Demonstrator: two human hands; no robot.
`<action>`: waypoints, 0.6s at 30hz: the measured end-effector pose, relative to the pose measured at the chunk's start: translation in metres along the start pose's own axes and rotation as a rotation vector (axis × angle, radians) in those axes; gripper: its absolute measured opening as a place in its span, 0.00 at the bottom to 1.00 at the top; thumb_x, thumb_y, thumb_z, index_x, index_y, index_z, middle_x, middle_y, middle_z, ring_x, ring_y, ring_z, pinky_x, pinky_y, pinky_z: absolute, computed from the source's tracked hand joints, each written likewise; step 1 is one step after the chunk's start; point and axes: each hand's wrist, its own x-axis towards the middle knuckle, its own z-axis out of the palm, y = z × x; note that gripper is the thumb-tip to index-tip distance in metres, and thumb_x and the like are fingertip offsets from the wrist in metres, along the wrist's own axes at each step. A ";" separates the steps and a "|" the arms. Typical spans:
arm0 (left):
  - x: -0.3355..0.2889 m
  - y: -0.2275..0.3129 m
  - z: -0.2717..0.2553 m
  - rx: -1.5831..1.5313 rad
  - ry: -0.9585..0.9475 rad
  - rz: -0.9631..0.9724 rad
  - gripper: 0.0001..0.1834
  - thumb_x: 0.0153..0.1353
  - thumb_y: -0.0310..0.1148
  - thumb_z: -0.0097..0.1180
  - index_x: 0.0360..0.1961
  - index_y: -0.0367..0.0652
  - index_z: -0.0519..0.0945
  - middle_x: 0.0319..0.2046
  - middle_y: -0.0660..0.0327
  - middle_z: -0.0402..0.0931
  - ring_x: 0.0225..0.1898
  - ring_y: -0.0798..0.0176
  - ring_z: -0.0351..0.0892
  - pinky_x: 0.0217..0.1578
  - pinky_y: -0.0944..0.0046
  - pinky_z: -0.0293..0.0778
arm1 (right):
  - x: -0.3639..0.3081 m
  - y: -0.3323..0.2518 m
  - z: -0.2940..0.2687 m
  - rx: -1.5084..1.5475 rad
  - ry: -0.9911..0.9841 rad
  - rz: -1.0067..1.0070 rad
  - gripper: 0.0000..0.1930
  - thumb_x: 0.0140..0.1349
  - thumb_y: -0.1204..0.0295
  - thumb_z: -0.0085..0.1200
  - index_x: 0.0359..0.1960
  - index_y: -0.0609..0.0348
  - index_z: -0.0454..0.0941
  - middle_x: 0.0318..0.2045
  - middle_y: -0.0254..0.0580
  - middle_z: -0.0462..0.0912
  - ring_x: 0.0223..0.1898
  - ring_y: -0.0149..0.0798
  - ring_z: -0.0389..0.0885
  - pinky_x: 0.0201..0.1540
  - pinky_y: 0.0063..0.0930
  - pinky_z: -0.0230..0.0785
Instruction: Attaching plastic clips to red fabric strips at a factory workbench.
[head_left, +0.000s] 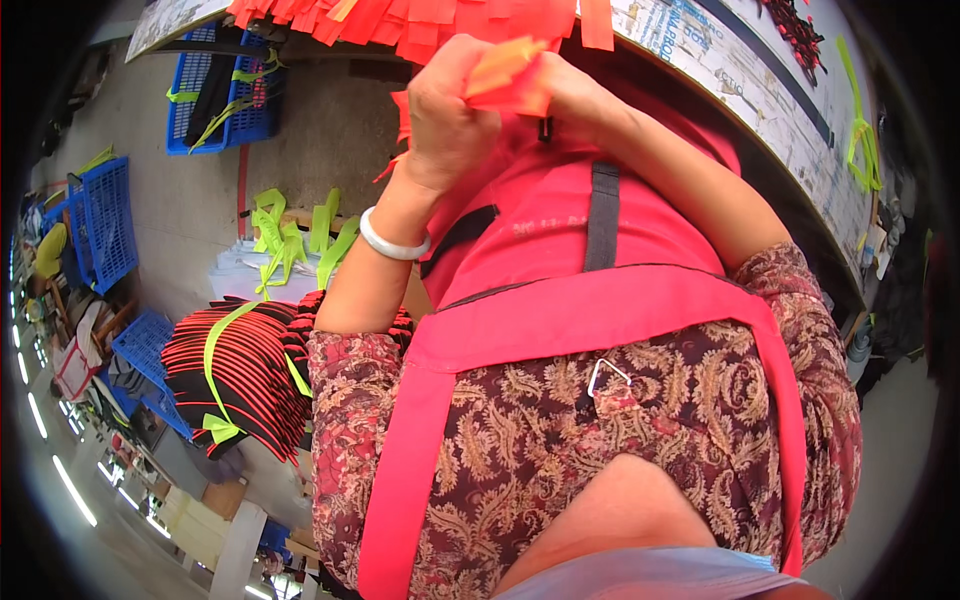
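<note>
Bright orange strips (505, 75) above a hot-pink apron (580, 315), maroon-and-tan paisley shirt (520, 430) behind it, left of the apron a white bangle (392, 249), neon-yellow ribbons (290, 245), black-and-red striped stack (255, 390), blue baskets (100, 225)

Orange strips (508, 78), top centre of frame: thin, cloth-like, matt. Apron (580, 318), centre: red woven fabric, fairly smooth, low sheen. Strap (602, 225), centre: black webbing, matt. Bracelet (392, 243), left of centre: white, smooth, glossy; material unclear. Triangular ring (594, 377), centre: shiny metal. Basket (106, 225), left: blue latticed plastic. Tabletop (745, 75), upper right: scuffed sheet covering, paper or plastic. Floor (335, 125), upper left: matt, concrete-like.
</note>
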 end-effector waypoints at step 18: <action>-0.006 0.009 -0.011 -0.677 -0.307 -0.712 0.06 0.56 0.25 0.62 0.34 0.35 0.80 0.25 0.65 0.78 0.25 0.74 0.74 0.27 0.74 0.71 | 0.003 -0.020 -0.017 -0.065 0.292 -0.209 0.19 0.64 0.53 0.51 0.40 0.59 0.77 0.24 0.29 0.75 0.18 0.18 0.66 0.17 0.10 0.53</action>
